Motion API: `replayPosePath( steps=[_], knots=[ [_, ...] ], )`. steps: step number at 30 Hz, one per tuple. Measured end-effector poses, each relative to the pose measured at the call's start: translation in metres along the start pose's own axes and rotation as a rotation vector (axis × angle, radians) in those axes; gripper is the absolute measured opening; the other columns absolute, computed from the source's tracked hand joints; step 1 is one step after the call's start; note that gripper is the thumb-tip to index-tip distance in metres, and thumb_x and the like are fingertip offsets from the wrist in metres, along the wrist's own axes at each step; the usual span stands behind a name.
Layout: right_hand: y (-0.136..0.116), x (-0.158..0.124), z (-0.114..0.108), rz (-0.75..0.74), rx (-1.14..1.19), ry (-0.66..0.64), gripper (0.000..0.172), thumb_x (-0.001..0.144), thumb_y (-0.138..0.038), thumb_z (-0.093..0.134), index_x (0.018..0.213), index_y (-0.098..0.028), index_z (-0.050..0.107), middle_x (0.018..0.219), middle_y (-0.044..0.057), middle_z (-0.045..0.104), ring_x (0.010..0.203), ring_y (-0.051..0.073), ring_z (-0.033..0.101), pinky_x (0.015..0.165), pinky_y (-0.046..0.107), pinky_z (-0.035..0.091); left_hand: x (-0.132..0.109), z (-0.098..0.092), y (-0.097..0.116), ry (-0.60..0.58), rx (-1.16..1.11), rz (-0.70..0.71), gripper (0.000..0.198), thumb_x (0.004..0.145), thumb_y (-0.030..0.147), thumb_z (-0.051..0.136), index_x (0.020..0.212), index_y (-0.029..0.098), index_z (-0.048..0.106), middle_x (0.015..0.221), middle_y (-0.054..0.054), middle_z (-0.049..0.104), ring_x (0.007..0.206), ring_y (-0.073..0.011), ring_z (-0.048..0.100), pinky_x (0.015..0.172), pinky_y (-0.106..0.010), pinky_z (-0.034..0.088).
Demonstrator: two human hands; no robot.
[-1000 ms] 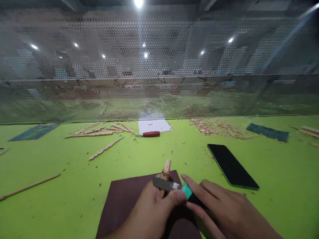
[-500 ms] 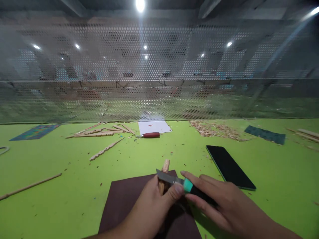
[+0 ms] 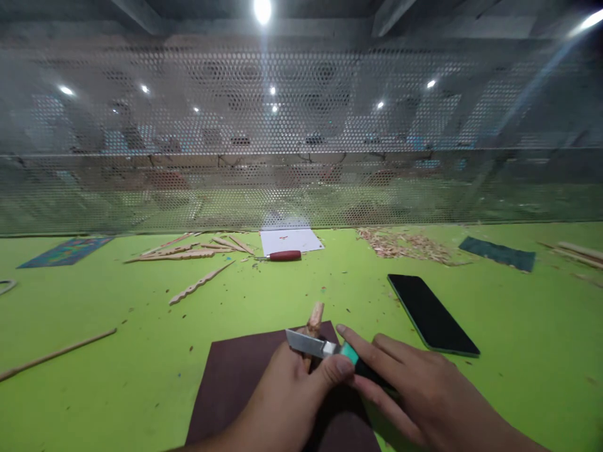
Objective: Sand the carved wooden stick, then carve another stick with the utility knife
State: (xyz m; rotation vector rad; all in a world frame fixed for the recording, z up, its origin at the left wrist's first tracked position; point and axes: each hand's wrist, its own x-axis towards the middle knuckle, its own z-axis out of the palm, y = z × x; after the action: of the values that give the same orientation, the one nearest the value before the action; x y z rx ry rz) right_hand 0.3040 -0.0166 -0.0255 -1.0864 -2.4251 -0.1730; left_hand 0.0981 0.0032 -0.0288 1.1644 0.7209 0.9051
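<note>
Lower centre of frame: the knife point(image 3: 330, 349) now crosses the wooden stick point(image 3: 316, 313) lower and slightly further left than half a second ago, left hand point(image 3: 288, 390) clamped round that stick, right hand point(image 3: 421, 384) closed on the knife, suggesting short paring strokes under way.

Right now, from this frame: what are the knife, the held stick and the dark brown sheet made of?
Knife: metal blade, grey with a dull shine; black-and-teal handle, probably plastic or rubber, going by the colours.
Stick: wood, apparently unvarnished, pale with browner patches.
Dark brown sheet: matte, thin and flat; could be paper, leather or sandpaper, texture too faint to tell.
</note>
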Motion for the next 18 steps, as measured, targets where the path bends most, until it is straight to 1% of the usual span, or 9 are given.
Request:
replayPosePath(
  steps=[3,5,7,10,13,15,18],
  knots=[
    [-0.007,-0.002,0.002,0.023,-0.038,0.020,0.044,0.112,-0.037,0.033,0.147,-0.016,0.050,0.081,0.005,0.071,0.063,0.020,0.072,0.052,0.029,0.058,0.000,0.000,0.000,0.016,-0.009,-0.008,0.042,0.090,0.049,0.076,0.120,0.021,0.071,0.129,-0.007,0.072,0.130,-0.0266,0.057,0.119,-0.040,0.034],
    [-0.009,-0.001,0.003,0.083,-0.025,0.037,0.044,0.112,-0.038,0.035,0.146,-0.015,0.052,0.085,0.007,0.074,0.066,0.021,0.074,0.055,0.029,0.061,0.000,0.001,0.000,0.044,0.022,-0.011,0.042,0.093,0.052,0.071,0.119,0.020,0.072,0.129,-0.009,0.072,0.126,-0.0270,0.060,0.117,-0.042,0.036],
    [-0.009,0.001,0.003,0.143,-0.016,0.067,0.044,0.112,-0.039,0.036,0.146,-0.015,0.052,0.093,0.010,0.076,0.071,0.022,0.076,0.061,0.031,0.063,0.001,0.000,-0.001,0.064,0.072,0.018,0.041,0.097,0.052,0.065,0.120,0.019,0.072,0.127,-0.009,0.073,0.119,-0.0262,0.063,0.115,-0.042,0.038],
    [-0.004,0.003,0.002,0.171,-0.003,0.081,0.045,0.112,-0.039,0.036,0.145,-0.015,0.053,0.101,0.013,0.077,0.078,0.023,0.078,0.066,0.034,0.065,0.002,-0.001,-0.002,0.058,0.095,0.041,0.041,0.099,0.052,0.062,0.122,0.019,0.070,0.125,-0.009,0.073,0.117,-0.0255,0.063,0.110,-0.040,0.041],
    [0.004,0.004,0.002,0.150,0.033,0.055,0.045,0.112,-0.040,0.036,0.145,-0.015,0.055,0.098,0.013,0.077,0.077,0.023,0.078,0.066,0.033,0.065,0.004,-0.002,-0.004,0.028,0.062,0.033,0.043,0.099,0.052,0.062,0.125,0.019,0.070,0.128,-0.009,0.072,0.119,-0.0248,0.062,0.111,-0.040,0.040],
    [0.008,0.004,0.001,0.137,0.064,0.020,0.045,0.112,-0.040,0.036,0.144,-0.015,0.056,0.092,0.011,0.077,0.073,0.022,0.076,0.063,0.032,0.063,0.005,-0.003,-0.005,0.003,0.040,0.032,0.043,0.098,0.052,0.065,0.125,0.019,0.070,0.126,-0.009,0.073,0.120,-0.0240,0.061,0.114,-0.040,0.037],
    [0.011,0.003,-0.002,0.123,0.144,-0.047,0.042,0.110,-0.037,0.041,0.142,-0.018,0.060,0.085,0.008,0.075,0.068,0.020,0.074,0.060,0.028,0.060,0.005,-0.004,-0.004,-0.005,0.029,-0.025,0.043,0.094,0.053,0.070,0.121,0.020,0.072,0.125,-0.007,0.073,0.122,-0.0237,0.059,0.117,-0.039,0.035]
  ],
)
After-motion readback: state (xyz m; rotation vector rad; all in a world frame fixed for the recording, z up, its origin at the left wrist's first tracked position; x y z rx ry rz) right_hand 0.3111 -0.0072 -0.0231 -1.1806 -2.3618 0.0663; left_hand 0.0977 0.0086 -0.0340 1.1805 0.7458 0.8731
